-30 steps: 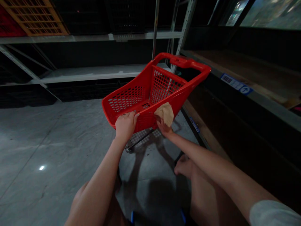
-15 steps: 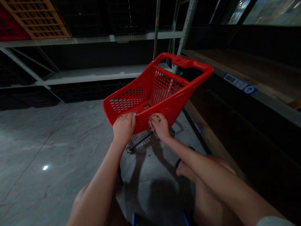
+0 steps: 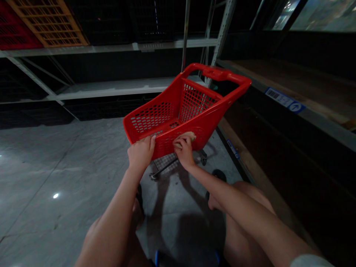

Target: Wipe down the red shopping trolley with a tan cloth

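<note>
A red plastic shopping cart (image 3: pixel 211 118) with perforated basket walls stands in front of me, its handle at the far right. My left hand (image 3: pixel 141 152) is closed over the upper rim of the near side wall, towards the cart's low end. A tan cloth (image 3: pixel 191 135) lies pressed against the outside of that same wall. My right hand (image 3: pixel 183 150) grips the cloth, fingers bent over it, with part of it spreading out past the fingertips. Inside, the basket holds nothing that I can see.
A metal shelf rack (image 3: pixel 116 91) runs behind the cart, with a yellow crate (image 3: pixel 59 22) and a red crate (image 3: pixel 16 27) on its upper level. To the right is a wooden shelf with a blue label (image 3: pixel 285 99). My legs flank the cart's near side.
My right hand has shifted slightly left and down the wall, and more of the cloth shows beyond its fingers. My left hand has slid a little left along the rim.
</note>
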`<state>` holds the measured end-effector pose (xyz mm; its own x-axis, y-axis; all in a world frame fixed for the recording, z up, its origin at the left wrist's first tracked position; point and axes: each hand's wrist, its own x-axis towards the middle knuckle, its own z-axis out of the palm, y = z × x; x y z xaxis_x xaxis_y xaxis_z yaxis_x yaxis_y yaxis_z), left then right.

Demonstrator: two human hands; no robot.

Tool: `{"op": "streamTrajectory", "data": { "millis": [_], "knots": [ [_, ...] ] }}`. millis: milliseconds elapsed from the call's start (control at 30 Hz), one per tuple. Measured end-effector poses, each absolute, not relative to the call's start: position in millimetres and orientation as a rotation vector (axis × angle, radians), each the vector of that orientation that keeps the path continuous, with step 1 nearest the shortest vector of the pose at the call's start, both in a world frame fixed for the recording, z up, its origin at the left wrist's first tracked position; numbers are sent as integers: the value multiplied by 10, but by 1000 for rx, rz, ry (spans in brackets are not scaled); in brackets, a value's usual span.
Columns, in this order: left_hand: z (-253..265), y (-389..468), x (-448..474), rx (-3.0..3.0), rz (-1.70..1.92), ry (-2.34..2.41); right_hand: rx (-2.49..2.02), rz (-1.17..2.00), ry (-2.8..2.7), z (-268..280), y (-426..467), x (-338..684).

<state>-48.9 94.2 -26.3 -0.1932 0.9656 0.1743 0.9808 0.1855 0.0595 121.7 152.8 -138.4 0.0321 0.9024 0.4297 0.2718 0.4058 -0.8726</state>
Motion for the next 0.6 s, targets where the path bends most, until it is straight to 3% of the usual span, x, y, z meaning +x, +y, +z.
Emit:
{"op": "streamTrajectory", "data": {
  "millis": [200, 367, 467, 600],
  "knots": [
    [-310, 949, -499, -2026, -244, -2241, -1200, 1048, -1398, -1784, 1439, 1123],
    [-327, 945, -501, -2094, -218, -2179, -1221, 1135, -1247, -1632, 1530, 1114],
    [-337, 948, -503, -2097, -222, -2189, -1200, 1043, -1156, -1236, 1610, 1173],
    [-340, 941, -470, -2059, -213, -2213, -1018, 609, -1165, -584, 1650, 1283]
  ]
}}
